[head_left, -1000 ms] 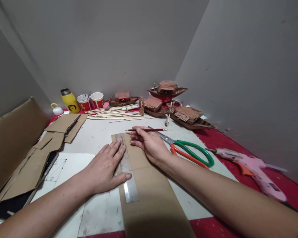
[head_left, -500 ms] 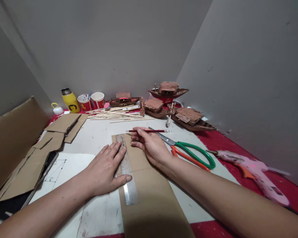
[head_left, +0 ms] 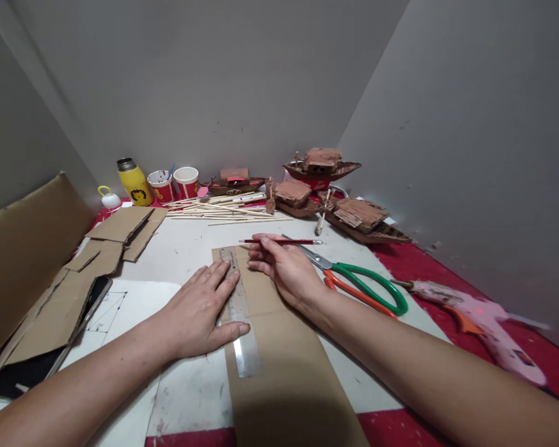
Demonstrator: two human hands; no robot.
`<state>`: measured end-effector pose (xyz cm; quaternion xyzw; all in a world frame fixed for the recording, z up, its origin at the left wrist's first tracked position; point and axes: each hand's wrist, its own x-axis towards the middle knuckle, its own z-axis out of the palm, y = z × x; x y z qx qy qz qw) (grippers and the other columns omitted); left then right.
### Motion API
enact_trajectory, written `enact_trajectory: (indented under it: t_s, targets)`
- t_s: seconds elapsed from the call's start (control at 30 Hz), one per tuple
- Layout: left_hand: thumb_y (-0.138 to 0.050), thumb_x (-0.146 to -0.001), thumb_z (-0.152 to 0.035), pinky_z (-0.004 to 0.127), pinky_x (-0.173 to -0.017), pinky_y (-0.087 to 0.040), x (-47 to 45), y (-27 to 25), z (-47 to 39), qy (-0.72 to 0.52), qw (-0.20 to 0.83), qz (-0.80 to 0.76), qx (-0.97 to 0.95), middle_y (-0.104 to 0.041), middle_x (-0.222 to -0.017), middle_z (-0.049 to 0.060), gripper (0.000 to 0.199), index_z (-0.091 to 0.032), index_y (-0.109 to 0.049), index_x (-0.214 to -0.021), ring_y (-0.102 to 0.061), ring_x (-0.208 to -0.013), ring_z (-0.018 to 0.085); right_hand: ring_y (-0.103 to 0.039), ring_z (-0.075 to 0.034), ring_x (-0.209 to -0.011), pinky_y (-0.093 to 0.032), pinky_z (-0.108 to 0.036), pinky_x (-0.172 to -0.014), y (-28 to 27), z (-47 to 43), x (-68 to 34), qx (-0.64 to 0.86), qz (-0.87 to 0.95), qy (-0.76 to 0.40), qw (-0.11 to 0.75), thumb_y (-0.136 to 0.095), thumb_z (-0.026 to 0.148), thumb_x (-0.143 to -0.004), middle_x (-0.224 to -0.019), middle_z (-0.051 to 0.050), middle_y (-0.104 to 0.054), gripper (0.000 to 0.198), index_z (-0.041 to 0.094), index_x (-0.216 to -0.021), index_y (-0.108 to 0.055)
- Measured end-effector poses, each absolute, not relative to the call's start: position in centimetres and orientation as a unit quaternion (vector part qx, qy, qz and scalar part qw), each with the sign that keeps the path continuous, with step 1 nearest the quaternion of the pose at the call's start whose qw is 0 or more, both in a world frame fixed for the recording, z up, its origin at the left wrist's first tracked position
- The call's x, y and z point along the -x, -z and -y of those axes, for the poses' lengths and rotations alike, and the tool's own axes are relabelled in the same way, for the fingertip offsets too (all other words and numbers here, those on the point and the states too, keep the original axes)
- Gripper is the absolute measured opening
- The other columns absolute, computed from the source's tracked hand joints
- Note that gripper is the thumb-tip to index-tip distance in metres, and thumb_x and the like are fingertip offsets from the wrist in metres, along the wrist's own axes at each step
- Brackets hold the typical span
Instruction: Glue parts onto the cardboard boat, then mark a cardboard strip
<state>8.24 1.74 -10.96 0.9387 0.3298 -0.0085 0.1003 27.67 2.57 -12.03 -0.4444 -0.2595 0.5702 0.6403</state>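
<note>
My left hand lies flat with its fingers stretched out, pressing a clear ruler onto a strip of brown cardboard. The ruler runs lengthwise near the strip's left edge. Over the far end of the cardboard, my right hand pinches a dark red pencil between thumb and fingers. The pencil is held level, its point to the left. Just right of that hand lies a pair of scissors with green and orange handles, its blades partly hidden behind the hand.
A pink glue gun rests on the red cloth at right. Model boats and thin wooden sticks are at the back, near paper cups and a yellow bottle. Cardboard pieces cover a dark device at left.
The view has shifted slightly, so the objects sit a little differently in it. Both hands keep the same hold on ruler and pencil.
</note>
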Motion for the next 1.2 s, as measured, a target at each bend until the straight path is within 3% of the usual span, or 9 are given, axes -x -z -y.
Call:
enact_trajectory:
  t_s: [0.83, 1.0, 1.2]
  targets:
    - [-0.045, -0.086, -0.067, 0.051, -0.115, -0.022, -8.1, 11.5, -1.7, -0.022, 0.098, -0.316, -0.943, -0.022, -0.157, 0.021, 0.087, -0.012, -0.028, -0.15, -0.023, -0.144, 0.036, -0.062, -0.012, -0.068, -0.053, -0.024, -0.061, 11.4, -2.1, -28.0, 0.464, 0.253, -0.553, 0.644, -0.071, 0.025, -0.074, -0.073, 0.0, -0.066, 0.011, 0.018, -0.082, -0.066]
    - [-0.043, -0.086, -0.068, 0.051, -0.115, -0.022, -8.2, 11.4, -1.8, -0.013, 0.093, -0.316, -0.944, -0.022, -0.157, 0.021, 0.087, -0.01, -0.029, -0.15, -0.024, -0.143, 0.037, -0.061, -0.01, -0.068, -0.052, -0.021, -0.06, 9.5, -1.8, -28.7, 0.457, 0.238, -0.528, 0.675, -0.064, 0.021, -0.079, -0.074, 0.001, -0.065, 0.004, 0.019, -0.081, -0.066]
    - [-0.04, -0.087, -0.07, 0.051, -0.114, -0.024, -8.3, 11.3, -1.9, 0.001, 0.066, -0.308, -0.949, -0.024, -0.156, 0.024, 0.089, -0.008, -0.028, -0.15, -0.025, -0.143, 0.037, -0.059, -0.008, -0.064, -0.049, -0.018, -0.057, 8.7, -1.9, -29.1, 0.469, 0.217, -0.51, 0.687, -0.056, 0.018, -0.085, -0.072, 0.001, -0.064, 0.012, 0.017, -0.08, -0.066]
